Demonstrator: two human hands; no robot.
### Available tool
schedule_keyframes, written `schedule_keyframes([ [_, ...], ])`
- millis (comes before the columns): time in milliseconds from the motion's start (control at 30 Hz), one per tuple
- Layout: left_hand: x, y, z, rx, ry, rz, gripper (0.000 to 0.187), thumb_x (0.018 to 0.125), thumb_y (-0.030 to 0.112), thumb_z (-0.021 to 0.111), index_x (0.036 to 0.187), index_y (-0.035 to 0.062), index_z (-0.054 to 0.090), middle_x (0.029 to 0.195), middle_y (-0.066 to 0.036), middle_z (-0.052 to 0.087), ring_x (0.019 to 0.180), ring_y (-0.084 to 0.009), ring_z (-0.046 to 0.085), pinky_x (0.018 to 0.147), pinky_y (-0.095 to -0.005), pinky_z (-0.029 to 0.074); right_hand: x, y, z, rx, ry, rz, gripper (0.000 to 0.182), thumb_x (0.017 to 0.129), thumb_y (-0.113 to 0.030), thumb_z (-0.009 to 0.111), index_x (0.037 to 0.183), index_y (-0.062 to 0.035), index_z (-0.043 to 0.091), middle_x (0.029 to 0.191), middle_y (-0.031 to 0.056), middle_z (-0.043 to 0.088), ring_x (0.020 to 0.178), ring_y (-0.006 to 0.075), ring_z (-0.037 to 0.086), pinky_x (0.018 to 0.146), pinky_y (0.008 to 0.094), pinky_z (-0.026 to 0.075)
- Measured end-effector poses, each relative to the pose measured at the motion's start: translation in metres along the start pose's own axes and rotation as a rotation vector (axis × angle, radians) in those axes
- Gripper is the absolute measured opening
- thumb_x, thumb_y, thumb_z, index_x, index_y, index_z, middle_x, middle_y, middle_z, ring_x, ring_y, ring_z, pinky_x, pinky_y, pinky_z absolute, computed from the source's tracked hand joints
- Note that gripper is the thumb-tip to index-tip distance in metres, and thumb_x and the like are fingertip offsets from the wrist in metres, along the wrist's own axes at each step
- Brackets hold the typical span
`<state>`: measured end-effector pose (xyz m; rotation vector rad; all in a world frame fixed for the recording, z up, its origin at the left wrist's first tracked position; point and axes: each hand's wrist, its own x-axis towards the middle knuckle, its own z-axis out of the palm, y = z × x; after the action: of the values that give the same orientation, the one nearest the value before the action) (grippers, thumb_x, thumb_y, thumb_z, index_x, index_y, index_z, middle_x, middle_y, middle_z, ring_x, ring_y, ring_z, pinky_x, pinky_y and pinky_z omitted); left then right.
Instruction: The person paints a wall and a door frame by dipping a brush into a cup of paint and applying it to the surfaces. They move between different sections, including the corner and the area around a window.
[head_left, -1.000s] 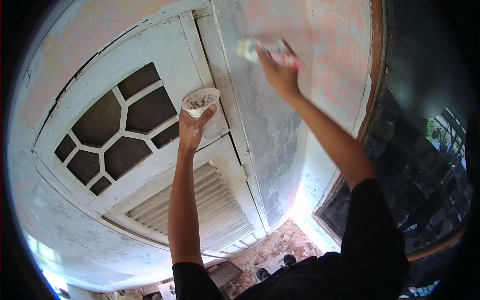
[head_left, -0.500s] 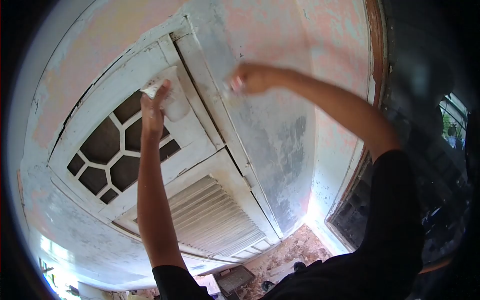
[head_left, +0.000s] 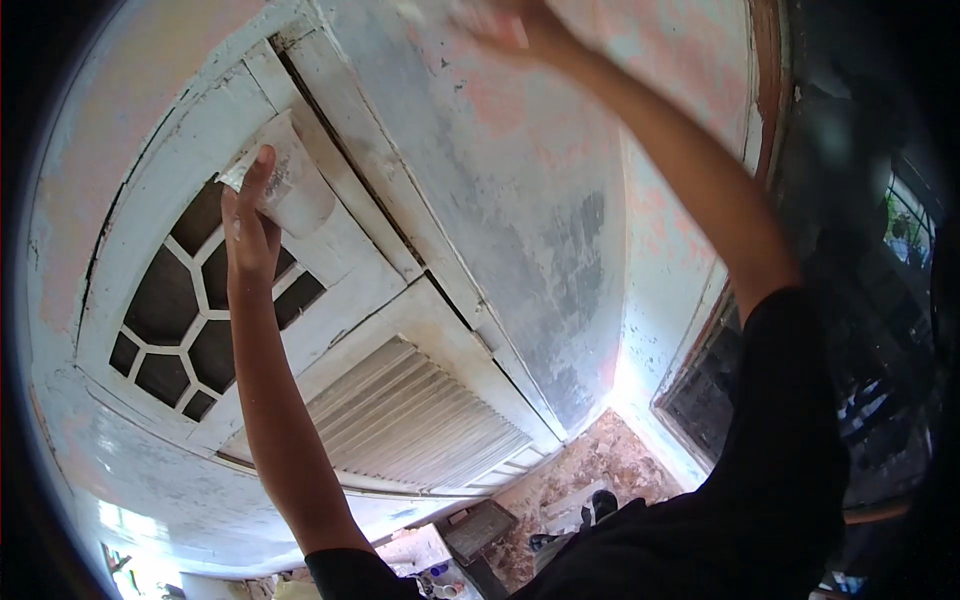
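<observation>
My left hand (head_left: pixel 250 225) grips a whitish, translucent plastic tub (head_left: pixel 300 190) by its rim. White smears mark the tub and my fingers, and its inside is hidden from me. Behind it is the white door (head_left: pixel 375 270), with a honeycomb-like lattice (head_left: pixel 195 275) and a slatted panel (head_left: pixel 415 420). Near the top edge of the view, my right hand (head_left: pixel 515 30) is raised against the patchy wall (head_left: pixel 480 170). Its fingers are closed and blurred by motion. Something with a reddish part is in them, too smeared to name.
To the right stands a brown wooden frame (head_left: pixel 768 90) beside a dark opening. Below, the floor (head_left: pixel 610 455) is blotched with debris. A dark tray-like object (head_left: pixel 478 530) and several small items lie near my feet (head_left: pixel 600 507).
My right hand has swept upward along the wall. My left hand and the tub appear further left, and the whole view has shifted a little.
</observation>
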<state>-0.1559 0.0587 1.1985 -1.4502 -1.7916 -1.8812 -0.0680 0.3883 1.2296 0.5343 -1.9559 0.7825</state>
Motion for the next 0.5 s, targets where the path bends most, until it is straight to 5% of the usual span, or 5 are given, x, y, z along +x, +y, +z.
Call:
schedule_keyframes([
  [67, 0.0, 0.0, 0.002, 0.002, 0.015, -0.014, 0.053, 0.089, 0.038, 0.056, 0.122, -0.0047, 0.055, 0.117, -0.012, 0.061, 0.109, -0.0215, 0.056, 0.094, -0.0335, 0.041, -0.097, 0.036, 0.037, 0.762, 0.069, 0.576, 0.026, 0.084, -0.014, 0.06, 0.109, -0.0068, 0.066, 0.071, 0.0008, 0.057, 0.057, 0.009, 0.053, 0.05, 0.0245, 0.046],
  [267, 0.003, -0.009, -0.004, -0.034, 0.038, -0.025, 0.051, 0.089, 0.034, 0.059, 0.121, -0.0053, 0.055, 0.115, -0.012, 0.06, 0.105, -0.0212, 0.057, 0.092, -0.0335, 0.043, -0.303, 0.05, 0.099, 0.521, -0.184, 0.891, 0.027, 0.089, -0.013, 0.06, 0.116, -0.0103, 0.062, 0.092, 0.0037, 0.049, 0.067, 0.0074, 0.051, 0.055, 0.0225, 0.043],
  [400, 0.001, -0.002, 0.006, -0.068, 0.106, 0.01, 0.057, 0.079, 0.036, 0.071, 0.114, -0.0067, 0.056, 0.104, -0.011, 0.06, 0.094, -0.0186, 0.058, 0.085, -0.0301, 0.044, -0.319, 0.041, 0.081, 0.601, -0.386, 1.138, 0.033, 0.087, -0.018, 0.061, 0.119, -0.0105, 0.06, 0.057, 0.002, 0.05, 0.042, 0.0085, 0.047, 0.039, 0.0245, 0.04],
  [467, -0.001, 0.001, 0.012, -0.037, 0.155, 0.007, 0.057, 0.079, 0.037, 0.071, 0.113, -0.0066, 0.056, 0.104, -0.011, 0.06, 0.092, -0.0182, 0.057, 0.084, -0.0298, 0.044, -0.304, 0.105, 0.076, -0.11, -0.519, -0.174, 0.006, 0.077, -0.013, 0.062, 0.077, -0.0082, 0.059, 0.076, 0.0088, 0.058, 0.055, 0.0219, 0.053, 0.055, 0.0363, 0.044],
  [500, -0.001, 0.0, 0.01, -0.044, 0.137, 0.025, 0.056, 0.079, 0.037, 0.071, 0.113, -0.0064, 0.057, 0.104, -0.011, 0.06, 0.092, -0.018, 0.058, 0.084, -0.0299, 0.044, -0.265, 0.105, 0.065, -0.141, -0.561, -0.15, 0.006, 0.076, -0.012, 0.06, 0.073, -0.0087, 0.056, 0.072, 0.0108, 0.057, 0.057, 0.0252, 0.053, 0.055, 0.0381, 0.043],
])
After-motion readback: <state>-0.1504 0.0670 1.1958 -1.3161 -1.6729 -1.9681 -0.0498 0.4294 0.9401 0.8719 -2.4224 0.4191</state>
